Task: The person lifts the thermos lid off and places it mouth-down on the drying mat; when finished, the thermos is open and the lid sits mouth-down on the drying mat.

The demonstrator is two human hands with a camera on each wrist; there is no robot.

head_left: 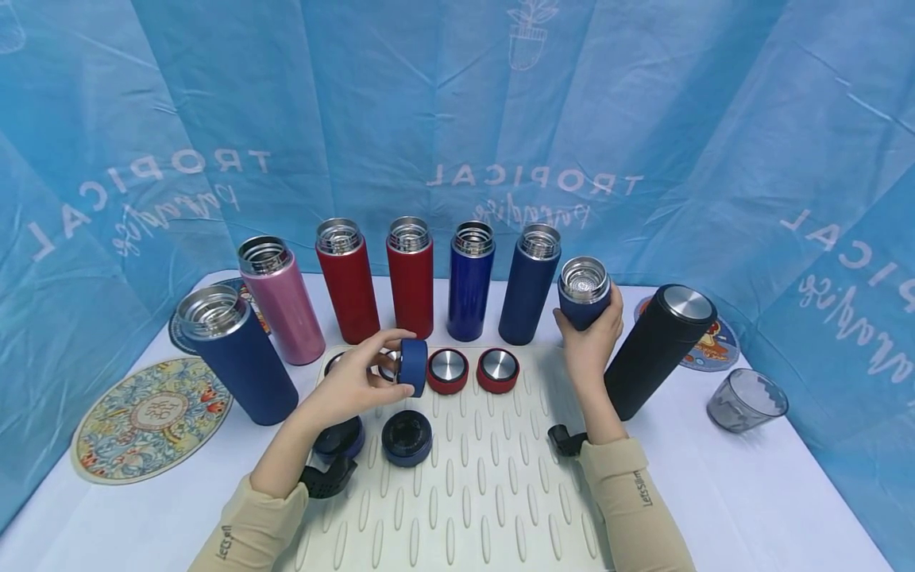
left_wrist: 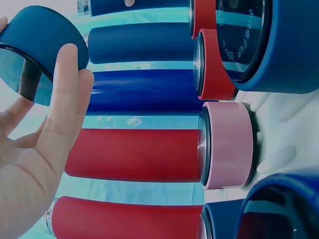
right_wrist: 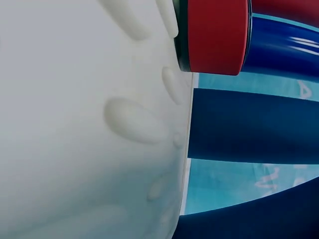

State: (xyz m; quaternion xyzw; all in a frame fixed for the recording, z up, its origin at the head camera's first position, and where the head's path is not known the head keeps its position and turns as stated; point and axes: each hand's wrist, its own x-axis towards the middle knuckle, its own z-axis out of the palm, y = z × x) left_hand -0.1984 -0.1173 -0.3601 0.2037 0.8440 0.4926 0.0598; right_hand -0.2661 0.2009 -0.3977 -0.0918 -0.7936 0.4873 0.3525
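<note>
My left hand pinches a blue bottle lid between thumb and fingers, tilted on its side above the mat. In the left wrist view the fingers curve around that lid. My right hand grips a dark blue thermos bottle, uncapped, with a strainer in its mouth. The right hand is out of sight in the right wrist view. Two red lids lie right of the left hand. A pink lid shows in the left wrist view. Two dark blue lids lie nearer me.
Uncapped bottles stand along the back: navy, pink, two red, glossy blue and matte blue. A capped black bottle and a glass stand right. Under the lids lies a ribbed cream mat.
</note>
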